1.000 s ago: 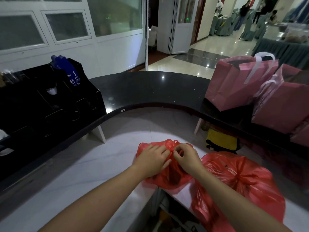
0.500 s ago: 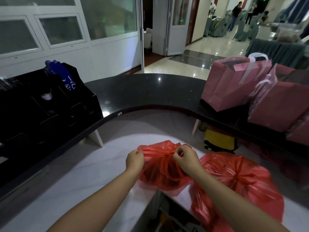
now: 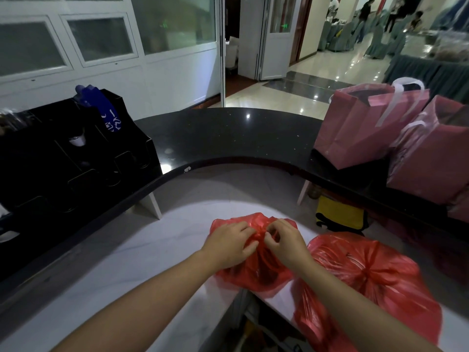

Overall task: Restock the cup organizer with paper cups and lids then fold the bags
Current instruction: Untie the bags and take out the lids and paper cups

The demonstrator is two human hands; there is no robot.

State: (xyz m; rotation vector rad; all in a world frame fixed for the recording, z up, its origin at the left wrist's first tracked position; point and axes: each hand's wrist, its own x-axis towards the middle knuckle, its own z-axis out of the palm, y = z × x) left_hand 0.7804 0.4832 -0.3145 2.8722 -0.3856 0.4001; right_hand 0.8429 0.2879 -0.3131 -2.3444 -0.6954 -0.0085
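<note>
Red bag (image 3: 253, 273) on the white counter (image 3: 152, 250), just left of the second knotted bag (image 3: 368, 273), has both hands back together, left hand (image 3: 229, 246) and right hand (image 3: 285, 243) pinching its knot, so restocking looks barely started.

Wall: white panels with frosted windows (image 3: 96, 39) are seen at the left.
Door: a white door (image 3: 276, 36) is opened.
Floor: glossy tiles (image 3: 330, 69) reflect ceiling light.
Counter: a curved black top (image 3: 228, 133) is raised above a pale marble desk (image 3: 127, 255).
Hall: covered chairs (image 3: 375, 41) are placed far right.
</note>
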